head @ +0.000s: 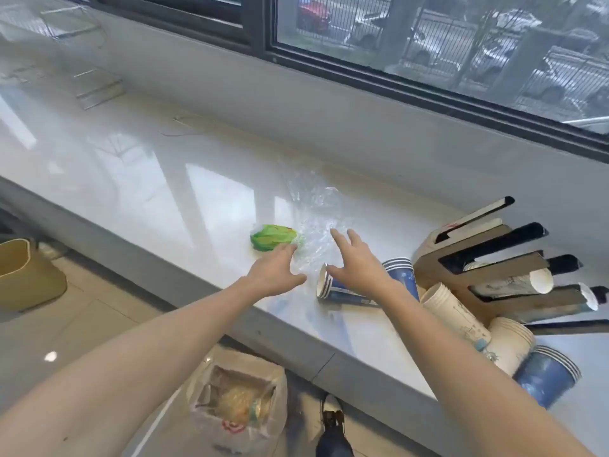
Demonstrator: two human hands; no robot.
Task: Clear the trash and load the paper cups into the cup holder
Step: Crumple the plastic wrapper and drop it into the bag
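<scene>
Bottom centre of frame, on the floor: a trash bin lined w/ a clear plastic bag [237, 407], food scraps inside; a shoe [331, 412] just right of it. Both bare forearms reach up from the bottom corners over the glossy white counter [148, 179].

Lower right: a stack of blue paper cups [547, 377] lying tilted, touching two stacks of white paper cups [458, 313] that lean against the cup holder [487, 258], a wood-and-black slotted rack w/ a few white cups already lying in its slots.

Centre: left hand [275, 272], fingers spread and extended, fingertips touching the green wrapper [272, 238] and the edge of the crumpled clear plastic wrap [313, 225]; gripping nothing. Right hand [357, 258] hovers palm-down, fingers spread, over the wrap's right side and above a stack of blue cups lying on its side [333, 286], mouth toward frame left. Another upright blue cup stack [402, 270] sits just right of that wrist.

Left edge: a yellowish bin [23, 275] on the floor. Top: dark-framed window [428, 37], parked cars outside.
</scene>
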